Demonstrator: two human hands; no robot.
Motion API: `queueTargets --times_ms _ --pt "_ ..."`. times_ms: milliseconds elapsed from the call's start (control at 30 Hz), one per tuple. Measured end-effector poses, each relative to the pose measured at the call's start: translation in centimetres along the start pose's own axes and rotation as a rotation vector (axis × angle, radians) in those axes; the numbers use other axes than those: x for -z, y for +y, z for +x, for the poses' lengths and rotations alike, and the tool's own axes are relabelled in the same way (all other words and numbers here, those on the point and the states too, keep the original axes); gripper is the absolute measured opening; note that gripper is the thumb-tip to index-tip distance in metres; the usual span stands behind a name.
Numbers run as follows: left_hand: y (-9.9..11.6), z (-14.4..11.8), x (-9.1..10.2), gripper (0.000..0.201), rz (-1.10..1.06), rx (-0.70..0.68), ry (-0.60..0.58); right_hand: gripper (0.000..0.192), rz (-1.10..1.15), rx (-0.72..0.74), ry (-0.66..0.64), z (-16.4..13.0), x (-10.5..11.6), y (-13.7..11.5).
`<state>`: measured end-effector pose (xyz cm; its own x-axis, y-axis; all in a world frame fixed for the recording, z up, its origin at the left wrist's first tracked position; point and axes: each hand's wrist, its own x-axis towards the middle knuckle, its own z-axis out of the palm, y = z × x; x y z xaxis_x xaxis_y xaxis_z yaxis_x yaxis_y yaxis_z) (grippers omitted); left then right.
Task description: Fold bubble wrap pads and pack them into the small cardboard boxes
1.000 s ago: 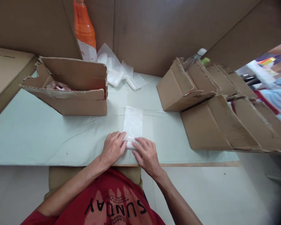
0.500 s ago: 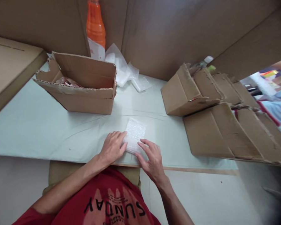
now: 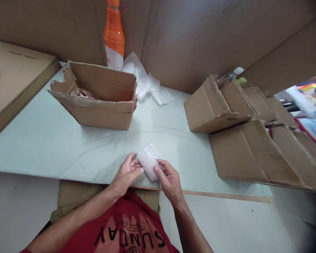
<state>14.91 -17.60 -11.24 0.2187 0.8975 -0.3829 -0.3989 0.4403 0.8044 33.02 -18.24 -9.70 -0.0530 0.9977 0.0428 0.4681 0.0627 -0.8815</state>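
Note:
A small, whitish piece of bubble wrap (image 3: 149, 160), folded into a flat packet, is tilted up near the table's front edge. My right hand (image 3: 170, 177) pinches its right edge, with the thumb on the near face and the fingers behind. On the other side, my left hand (image 3: 127, 172) holds the left edge between thumb and curled fingers. Whether anything lies inside the wrap I cannot tell.
An open cardboard box (image 3: 105, 114) with something wrapped inside stands at left. Behind it are an orange bottle (image 3: 114, 35) and several clear plastic packets (image 3: 162, 96). More cut-open boxes (image 3: 242, 151) line the right. A large flat carton (image 3: 15, 77) lies far left.
The bubble wrap lay flat under my fingers; now it is lifted and tilted between both hands. My right hand has closed on its edge. The view has shifted slightly.

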Motion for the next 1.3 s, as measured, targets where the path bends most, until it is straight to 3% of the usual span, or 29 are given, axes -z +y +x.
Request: queueTargets --times_ms 100,233,333,433,600,700,767,900,967,1033,1200,1300 --pt "0.3 0.0 -0.8 0.053 -0.135 0.021 0.006 0.018 -0.074 0.09 0.003 -0.4 -0.1 -0.7" --pt "1.0 -0.2 -0.8 0.056 -0.174 0.011 0.025 0.031 -0.165 0.123 0.189 0.3 1.5 -0.4" --pt "1.7 -0.6 -0.4 0.053 -0.125 0.001 -0.006 0.044 -0.006 0.037 0.09 1.5 2.3 0.0" --pt "2.3 -0.8 0.0 0.043 0.049 -0.059 0.009 0.027 0.094 0.003 0.001 2.2 1.4 -0.3" --pt "3.1 -0.4 0.4 0.022 0.575 -0.38 0.236 0.013 -0.085 0.179 0.089 1.4 -1.7 -2.1" --pt "3.0 -0.2 0.0 0.02 0.755 -0.588 0.331 0.027 -0.061 0.247 0.043 0.7 -2.9 -2.5" --pt "2.7 -0.2 -0.4 0.029 0.797 -0.663 0.284 0.039 0.004 0.234 0.004 0.6 -3.2 -2.2" --pt "2.1 -0.8 -0.7 0.052 0.836 -0.77 0.054 0.044 0.158 0.082 0.033 1.6 -2.8 -1.2" --pt "2.2 -0.9 -0.5 0.056 0.856 -0.812 0.056 0.042 0.214 -0.023 0.081 2.2 -2.3 -0.9" --pt "2.7 -0.6 -0.1 0.059 0.849 -0.758 0.094 0.04 0.276 -0.093 0.088 2.7 -2.1 -0.9" --pt "3.6 0.8 0.8 0.036 0.665 -0.336 0.016 0.041 0.349 -0.105 -0.045 3.1 -2.8 -1.8" --pt "3.6 0.9 1.8 0.031 0.652 -0.326 0.035 0.036 0.275 -0.027 -0.158 4.0 -2.7 -2.6"
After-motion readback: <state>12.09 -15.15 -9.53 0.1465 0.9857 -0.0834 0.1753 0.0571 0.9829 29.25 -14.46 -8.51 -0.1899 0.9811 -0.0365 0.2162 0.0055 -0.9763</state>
